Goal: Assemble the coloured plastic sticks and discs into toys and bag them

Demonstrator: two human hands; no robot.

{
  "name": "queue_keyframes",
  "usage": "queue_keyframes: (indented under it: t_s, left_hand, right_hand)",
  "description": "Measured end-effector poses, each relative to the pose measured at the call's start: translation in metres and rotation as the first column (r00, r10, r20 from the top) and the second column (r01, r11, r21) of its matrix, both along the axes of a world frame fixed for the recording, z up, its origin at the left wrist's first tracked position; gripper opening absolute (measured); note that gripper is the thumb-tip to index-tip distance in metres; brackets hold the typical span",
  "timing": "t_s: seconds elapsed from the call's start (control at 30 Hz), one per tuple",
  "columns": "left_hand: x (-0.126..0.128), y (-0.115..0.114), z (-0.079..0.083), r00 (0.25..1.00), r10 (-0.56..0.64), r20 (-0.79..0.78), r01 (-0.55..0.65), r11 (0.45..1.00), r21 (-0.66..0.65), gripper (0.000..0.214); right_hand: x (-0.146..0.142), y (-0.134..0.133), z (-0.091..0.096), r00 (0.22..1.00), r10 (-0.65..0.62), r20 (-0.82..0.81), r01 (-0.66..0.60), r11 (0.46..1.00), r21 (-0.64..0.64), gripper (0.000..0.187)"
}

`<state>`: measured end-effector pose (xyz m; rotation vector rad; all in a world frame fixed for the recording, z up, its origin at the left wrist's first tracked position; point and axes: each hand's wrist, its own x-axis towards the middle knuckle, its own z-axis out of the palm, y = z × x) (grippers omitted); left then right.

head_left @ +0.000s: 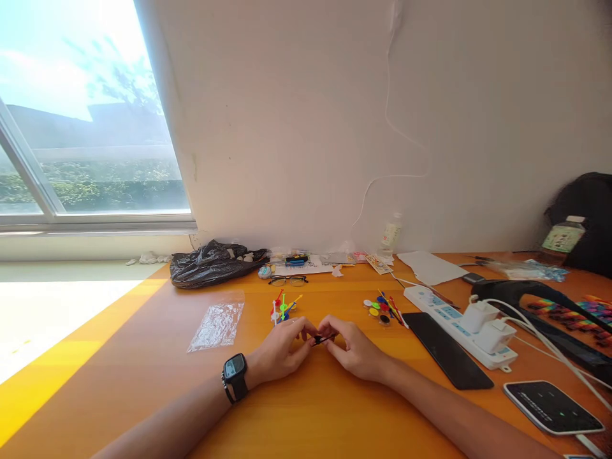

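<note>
My left hand, with a black watch on the wrist, is closed in a pinch at the middle of the table. It meets my right hand, also pinched, fingertips almost touching. Between them is a small black plastic piece with a thin part reaching toward the right fingers; its exact shape is partly hidden. Just beyond my left hand lies a group of colourful plastic arrows with round bases. Beyond my right hand are loose round discs in several colours, beside a bundle of thin coloured arrows.
A clear plastic bag lies at left, a black bag behind it. Eyeglasses rest near the back. At right are a black phone, a white power strip with chargers and cables, and a lit-screen device.
</note>
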<state>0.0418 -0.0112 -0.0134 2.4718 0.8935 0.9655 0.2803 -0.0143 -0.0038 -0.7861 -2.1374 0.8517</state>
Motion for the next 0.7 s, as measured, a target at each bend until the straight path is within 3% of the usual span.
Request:
queue_keyframes:
  t_s: [0.2,0.5,0.7]
  left_hand:
    - [-0.001,0.000,-0.002,0.999,0.024,-0.023,-0.023,0.999,0.025,0.012]
    - [0.000,0.005,-0.011,0.997,0.071,-0.029,-0.070,0.997,0.039,0.011]
    - [-0.001,0.002,-0.006,0.999,0.041,-0.028,-0.041,0.999,-0.006,0.010]
  right_hand:
    - [0.001,-0.001,0.001,0.999,0.006,0.051,-0.008,0.999,0.040,0.016]
    - [0.000,0.000,-0.003,1.000,-0.008,0.015,0.008,1.000,-0.001,0.019]
    - [0.002,0.003,-0.005,0.999,-0.031,0.010,0.031,0.999,-0.009,0.018]
